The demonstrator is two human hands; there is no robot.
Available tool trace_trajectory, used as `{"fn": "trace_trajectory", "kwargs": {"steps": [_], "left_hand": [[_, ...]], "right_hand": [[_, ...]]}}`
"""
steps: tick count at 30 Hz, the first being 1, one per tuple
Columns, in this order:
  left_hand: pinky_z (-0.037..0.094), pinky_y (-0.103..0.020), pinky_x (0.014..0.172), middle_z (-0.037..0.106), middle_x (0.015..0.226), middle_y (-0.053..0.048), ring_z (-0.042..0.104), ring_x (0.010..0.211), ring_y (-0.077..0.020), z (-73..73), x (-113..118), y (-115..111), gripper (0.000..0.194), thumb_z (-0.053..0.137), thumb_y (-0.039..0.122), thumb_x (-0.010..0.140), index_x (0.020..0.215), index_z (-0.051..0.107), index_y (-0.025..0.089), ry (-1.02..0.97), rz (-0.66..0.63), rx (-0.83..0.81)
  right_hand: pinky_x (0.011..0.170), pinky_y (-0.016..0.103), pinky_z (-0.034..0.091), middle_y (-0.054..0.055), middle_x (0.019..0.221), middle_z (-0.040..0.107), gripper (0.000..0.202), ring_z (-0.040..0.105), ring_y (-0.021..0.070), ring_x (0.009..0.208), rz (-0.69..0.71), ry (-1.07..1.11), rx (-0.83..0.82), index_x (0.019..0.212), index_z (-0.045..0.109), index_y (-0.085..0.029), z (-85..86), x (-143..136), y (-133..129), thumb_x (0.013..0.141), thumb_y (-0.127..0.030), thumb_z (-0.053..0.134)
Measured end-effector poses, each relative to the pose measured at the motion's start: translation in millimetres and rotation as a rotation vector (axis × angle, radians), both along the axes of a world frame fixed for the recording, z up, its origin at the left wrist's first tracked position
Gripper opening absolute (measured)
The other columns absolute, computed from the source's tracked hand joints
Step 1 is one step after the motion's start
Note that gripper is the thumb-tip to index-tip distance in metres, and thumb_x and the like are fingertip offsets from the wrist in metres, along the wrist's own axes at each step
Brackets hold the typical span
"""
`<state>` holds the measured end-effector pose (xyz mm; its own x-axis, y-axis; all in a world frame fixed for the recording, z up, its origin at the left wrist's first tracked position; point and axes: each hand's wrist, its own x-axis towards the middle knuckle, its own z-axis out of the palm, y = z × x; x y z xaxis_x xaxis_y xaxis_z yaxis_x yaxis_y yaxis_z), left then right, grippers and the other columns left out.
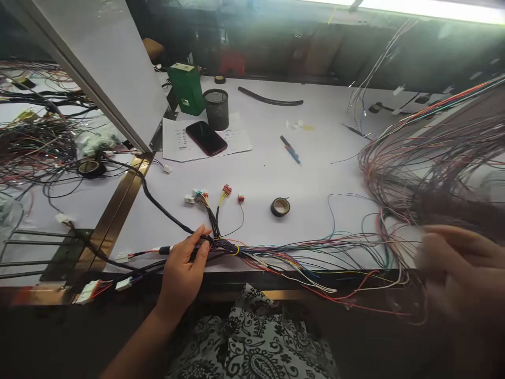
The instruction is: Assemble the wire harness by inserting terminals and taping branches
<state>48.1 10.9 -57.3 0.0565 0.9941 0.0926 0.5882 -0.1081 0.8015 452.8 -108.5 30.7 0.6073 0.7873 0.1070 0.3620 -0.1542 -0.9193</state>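
My left hand [183,268] is closed around a wiring harness [224,245] near the table's front edge, thumb and index finger pressed on its black-taped section. Just right of that grip, a yellow tie [236,249] circles the bundle, and loose coloured wires [300,250] fan out beyond it. Branches beyond my fingers end in white connectors [190,199] and red connectors [226,190]. More white plugs [123,284] lie to the left. Smeared by motion, my right hand [461,268] is at the far right beside the loose wires; whether it holds one is unclear.
A roll of black tape [280,207] lies behind the harness. Farther back are a pen [291,150], a phone [206,138], a mesh cup [216,109], a green box [185,89] and a black tube [270,98]. A large wire tangle [390,163] hangs at right; a white panel [106,68] rises at left.
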Motion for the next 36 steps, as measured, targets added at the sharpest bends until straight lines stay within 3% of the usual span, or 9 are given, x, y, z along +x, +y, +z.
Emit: {"fn": "trace_trajectory", "kwargs": {"steps": [3, 6, 10, 17, 24, 30, 36], "left_hand": [[0.042, -0.040, 0.102, 0.068, 0.120, -0.002, 0.060, 0.109, -0.0242, -0.6, 0.7, 1.6, 0.044, 0.054, 0.042, 0.088, 0.129, 0.057, 0.028, 0.020, 0.015, -0.039], [0.041, -0.042, 0.103, 0.068, 0.119, 0.000, 0.059, 0.111, -0.0256, 0.1, 2.1, 2.9, 0.045, 0.054, 0.046, 0.087, 0.128, 0.058, 0.030, 0.059, 0.030, -0.057], [0.041, -0.043, 0.103, 0.067, 0.121, 0.000, 0.056, 0.115, -0.0274, 2.1, 3.6, 4.0, 0.047, 0.054, 0.049, 0.085, 0.128, 0.058, 0.032, 0.087, 0.061, -0.087], [0.039, -0.045, 0.105, 0.067, 0.121, 0.001, 0.056, 0.116, -0.0276, 2.1, 2.4, 5.4, 0.047, 0.054, 0.050, 0.085, 0.128, 0.057, 0.032, 0.111, 0.077, -0.121], [0.040, -0.043, 0.104, 0.067, 0.122, 0.002, 0.057, 0.115, -0.0258, 8.7, 5.9, 3.8, 0.045, 0.053, 0.045, 0.087, 0.130, 0.055, 0.033, 0.158, 0.070, -0.131], [0.039, -0.043, 0.105, 0.067, 0.121, 0.001, 0.056, 0.118, -0.0265, 10.0, 9.0, 3.8, 0.045, 0.054, 0.045, 0.086, 0.129, 0.056, 0.031, 0.140, 0.087, -0.135], [0.037, -0.044, 0.107, 0.066, 0.122, 0.001, 0.057, 0.117, -0.0262, 8.8, 7.8, 3.4, 0.045, 0.054, 0.044, 0.087, 0.131, 0.054, 0.032, 0.116, 0.064, -0.136]], "right_hand": [[0.032, 0.022, 0.027, -0.002, 0.063, 0.052, 0.008, 0.034, 0.0037, 0.037, -0.017, 0.471, -0.109, 0.091, 0.066, -0.030, 1.4, 3.2, 12.6, 0.083, -0.031, 0.064], [0.031, 0.013, 0.027, -0.005, 0.069, 0.046, 0.010, 0.021, 0.0023, 0.039, -0.063, 0.871, -0.042, 0.088, 0.062, -0.025, -6.4, 1.8, 18.1, 0.081, -0.018, 0.062], [0.032, 0.010, 0.028, -0.006, 0.072, 0.045, 0.012, 0.020, 0.0022, 0.040, -0.113, 1.063, 0.023, 0.091, 0.060, -0.021, -18.4, 2.3, 15.3, 0.083, -0.012, 0.058], [0.033, 0.011, 0.030, -0.006, 0.071, 0.046, 0.012, 0.022, 0.0036, 0.040, -0.026, 1.000, 0.019, 0.092, 0.060, -0.025, -27.5, 7.9, 10.3, 0.084, -0.017, 0.060], [0.032, 0.009, 0.030, -0.006, 0.072, 0.056, 0.019, 0.025, 0.0007, 0.039, -0.117, 1.035, 0.066, 0.093, 0.063, -0.024, -31.5, 4.4, 9.0, 0.077, -0.015, 0.070], [0.034, 0.009, 0.031, -0.005, 0.073, 0.061, 0.026, 0.028, 0.0010, 0.040, -0.101, 0.978, 0.070, 0.096, 0.063, -0.025, -35.5, 2.7, 5.4, 0.074, -0.015, 0.073], [0.037, 0.010, 0.032, -0.004, 0.074, 0.062, 0.034, 0.030, 0.0021, 0.042, -0.069, 0.883, 0.028, 0.102, 0.060, -0.028, -28.4, -4.8, 4.7, 0.073, -0.018, 0.075]]}}
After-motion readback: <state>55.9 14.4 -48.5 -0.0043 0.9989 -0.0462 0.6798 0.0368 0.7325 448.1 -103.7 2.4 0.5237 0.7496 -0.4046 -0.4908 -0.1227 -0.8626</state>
